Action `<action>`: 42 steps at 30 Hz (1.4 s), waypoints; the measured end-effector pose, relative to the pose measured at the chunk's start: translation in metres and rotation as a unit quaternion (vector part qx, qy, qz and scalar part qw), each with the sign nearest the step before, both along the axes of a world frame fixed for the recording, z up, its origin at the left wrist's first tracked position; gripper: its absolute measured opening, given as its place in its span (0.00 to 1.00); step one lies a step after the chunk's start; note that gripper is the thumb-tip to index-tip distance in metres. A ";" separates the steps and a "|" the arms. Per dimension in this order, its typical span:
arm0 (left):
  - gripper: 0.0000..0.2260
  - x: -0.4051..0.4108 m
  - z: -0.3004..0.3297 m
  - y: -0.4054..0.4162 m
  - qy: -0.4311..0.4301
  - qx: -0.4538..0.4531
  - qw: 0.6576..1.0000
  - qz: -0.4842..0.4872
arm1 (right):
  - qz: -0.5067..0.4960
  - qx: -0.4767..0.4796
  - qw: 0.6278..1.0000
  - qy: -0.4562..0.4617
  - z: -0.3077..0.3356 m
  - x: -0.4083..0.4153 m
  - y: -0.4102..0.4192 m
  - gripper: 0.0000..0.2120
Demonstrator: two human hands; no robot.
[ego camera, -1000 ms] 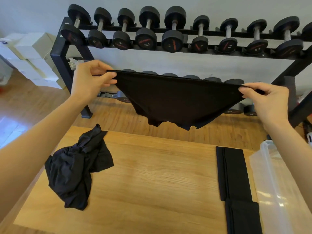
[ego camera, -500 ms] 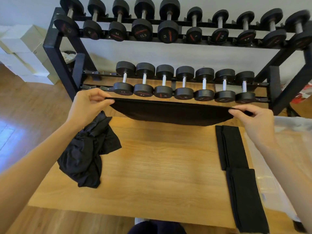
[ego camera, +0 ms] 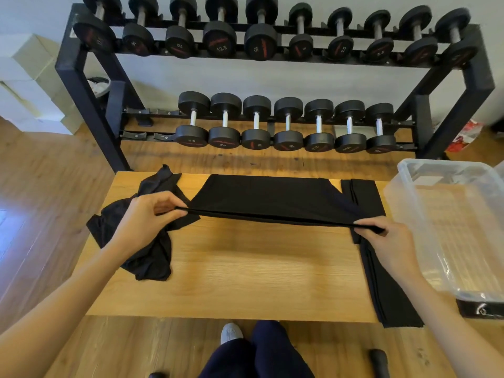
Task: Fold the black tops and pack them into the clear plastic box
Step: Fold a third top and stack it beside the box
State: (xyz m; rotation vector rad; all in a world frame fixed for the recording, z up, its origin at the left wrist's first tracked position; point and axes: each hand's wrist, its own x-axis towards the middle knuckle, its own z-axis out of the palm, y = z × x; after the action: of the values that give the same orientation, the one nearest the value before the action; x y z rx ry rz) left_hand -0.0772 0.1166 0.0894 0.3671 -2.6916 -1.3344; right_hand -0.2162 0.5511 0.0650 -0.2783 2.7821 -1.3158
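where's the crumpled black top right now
In the head view the crumpled black top lies on the left end of the wooden table, partly under the left hand, beside the top being folded.

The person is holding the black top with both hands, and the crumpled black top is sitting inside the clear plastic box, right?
Not quite. Both hands, left hand and right hand, do hold the black top, but the crumpled black top is not inside the clear plastic box. The head view shows it lying on the wooden table, at its left end, far from the box.
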 end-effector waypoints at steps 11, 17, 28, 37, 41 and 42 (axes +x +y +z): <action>0.07 0.069 -0.028 0.019 -0.045 -0.026 0.998 -0.041 | -0.013 0.062 0.997 -0.035 -0.024 0.067 0.026 0.07; 0.09 0.104 -0.037 0.032 -0.075 -0.036 0.995 -0.061 | -0.003 0.106 0.994 -0.042 -0.031 0.101 0.036 0.09; 0.08 0.162 -0.041 0.051 -0.161 -0.010 0.983 -0.089 | 0.055 0.216 0.972 -0.074 -0.043 0.155 0.070 0.16; 0.02 0.178 -0.020 0.054 -0.210 0.080 0.969 -0.099 | 0.108 0.095 0.945 -0.293 -0.019 0.158 0.081 0.16; 0.04 0.167 -0.010 0.046 -0.207 0.113 0.966 -0.109 | 0.140 0.070 0.937 -0.313 -0.001 0.144 0.075 0.15; 0.10 0.161 -0.009 0.045 -0.194 0.120 0.968 -0.103 | 0.138 0.061 0.939 -0.309 0.003 0.139 0.073 0.15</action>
State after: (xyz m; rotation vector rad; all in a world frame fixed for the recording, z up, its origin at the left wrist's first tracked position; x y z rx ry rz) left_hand 0.0842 0.1611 0.0809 0.4186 -2.9491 -1.8297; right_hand -0.0770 0.6238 0.0682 -0.1940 2.1859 -0.9488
